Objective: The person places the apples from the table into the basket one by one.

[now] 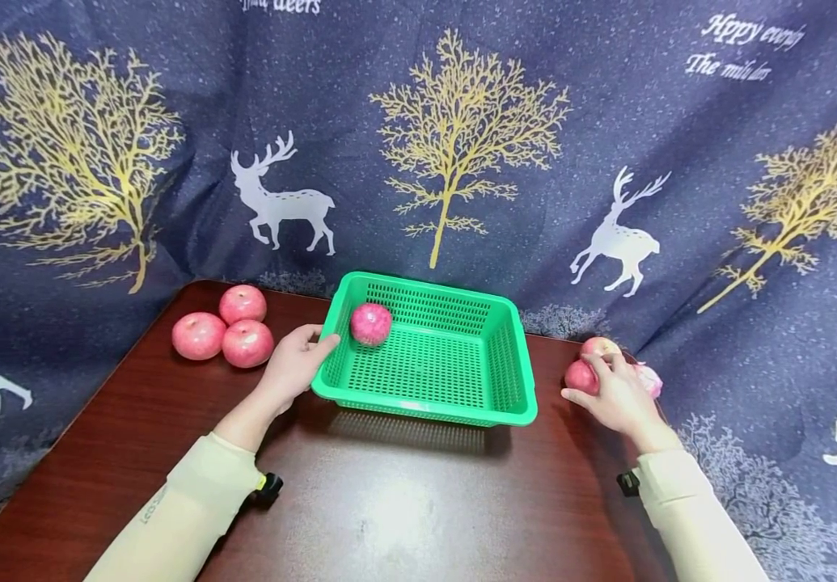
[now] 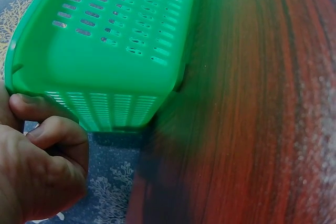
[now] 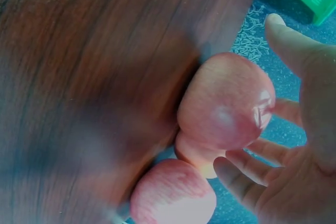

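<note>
My left hand [image 1: 296,365] grips the left rim of a green plastic basket [image 1: 418,414], thumb over the rim and fingers curled beneath it. One red apple [image 1: 370,324] lies inside, at the basket's back left. On the right, my right hand [image 1: 620,398] reaches over a group of three apples. In the right wrist view its thumb is spread wide, and its fingers [image 3: 252,169] extend behind the nearest apple [image 3: 226,100]. A second apple [image 3: 173,195] lies beside it, and a third [image 3: 197,153] shows partly hidden between them.
Three more red apples, one of them at the front [image 1: 247,344], stand together on the left of the dark brown wooden table [image 1: 389,517]. A blue cloth [image 1: 360,121] with deer and gold trees hangs right behind the table's back edge.
</note>
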Available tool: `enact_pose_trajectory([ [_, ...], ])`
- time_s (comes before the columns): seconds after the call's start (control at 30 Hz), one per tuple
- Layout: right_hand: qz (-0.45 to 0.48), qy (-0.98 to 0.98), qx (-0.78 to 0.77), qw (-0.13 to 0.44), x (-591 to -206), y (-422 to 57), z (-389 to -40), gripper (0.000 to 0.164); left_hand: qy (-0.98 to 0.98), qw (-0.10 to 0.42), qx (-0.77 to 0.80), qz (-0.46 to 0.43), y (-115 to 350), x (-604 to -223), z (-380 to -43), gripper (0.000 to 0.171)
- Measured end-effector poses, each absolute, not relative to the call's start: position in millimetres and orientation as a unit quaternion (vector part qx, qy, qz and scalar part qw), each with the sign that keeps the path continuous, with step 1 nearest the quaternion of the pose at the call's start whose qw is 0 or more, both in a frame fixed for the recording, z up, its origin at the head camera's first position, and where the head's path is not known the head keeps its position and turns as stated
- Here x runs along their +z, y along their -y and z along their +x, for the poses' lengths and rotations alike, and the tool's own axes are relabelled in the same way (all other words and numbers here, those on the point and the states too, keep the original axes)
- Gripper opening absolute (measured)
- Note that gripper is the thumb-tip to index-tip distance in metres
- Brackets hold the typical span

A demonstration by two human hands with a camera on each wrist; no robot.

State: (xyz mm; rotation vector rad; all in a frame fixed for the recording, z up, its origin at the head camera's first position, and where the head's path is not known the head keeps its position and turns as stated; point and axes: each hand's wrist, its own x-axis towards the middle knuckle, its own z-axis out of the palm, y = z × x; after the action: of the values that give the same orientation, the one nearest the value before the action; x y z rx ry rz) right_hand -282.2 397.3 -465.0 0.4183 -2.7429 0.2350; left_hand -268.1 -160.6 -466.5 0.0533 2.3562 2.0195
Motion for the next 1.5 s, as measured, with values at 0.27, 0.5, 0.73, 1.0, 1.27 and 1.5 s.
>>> enact_pose_trajectory([
  [0.27, 0.139, 0.970, 0.096, 0.173, -470.3, -400.3, -282.1, 0.079, -0.760, 0.021, 0.649, 0.015, 161.2, -466.9, -269.1, 0.045],
  [0.5, 0.139, 0.970, 0.100, 0.170, -472.3, -401.6, -283.5, 0.077, -0.756, 0.025, 0.653, 0.015, 160.9, -464.3, -267.5, 0.045],
  [0.73, 0.136, 0.971, 0.099, 0.170, -472.4, -402.4, -285.0, 0.073, -0.755, 0.024, 0.655, 0.018, 160.3, -464.2, -267.3, 0.044],
  [1.0, 0.142, 0.969, 0.098, 0.175, -472.5, -401.7, -285.0, 0.069, -0.760, 0.022, 0.649, 0.016, 160.9, -464.9, -268.4, 0.043],
  [1.27, 0.141, 0.970, 0.098, 0.169, -474.3, -400.5, -284.5, 0.070, -0.763, 0.022, 0.646, 0.015, 161.2, -466.2, -269.2, 0.042],
  [1.5, 0.138, 0.971, 0.106, 0.167, -476.9, -399.4, -285.0, 0.069, -0.760, 0.022, 0.649, 0.017, 161.5, -467.9, -269.6, 0.043],
])
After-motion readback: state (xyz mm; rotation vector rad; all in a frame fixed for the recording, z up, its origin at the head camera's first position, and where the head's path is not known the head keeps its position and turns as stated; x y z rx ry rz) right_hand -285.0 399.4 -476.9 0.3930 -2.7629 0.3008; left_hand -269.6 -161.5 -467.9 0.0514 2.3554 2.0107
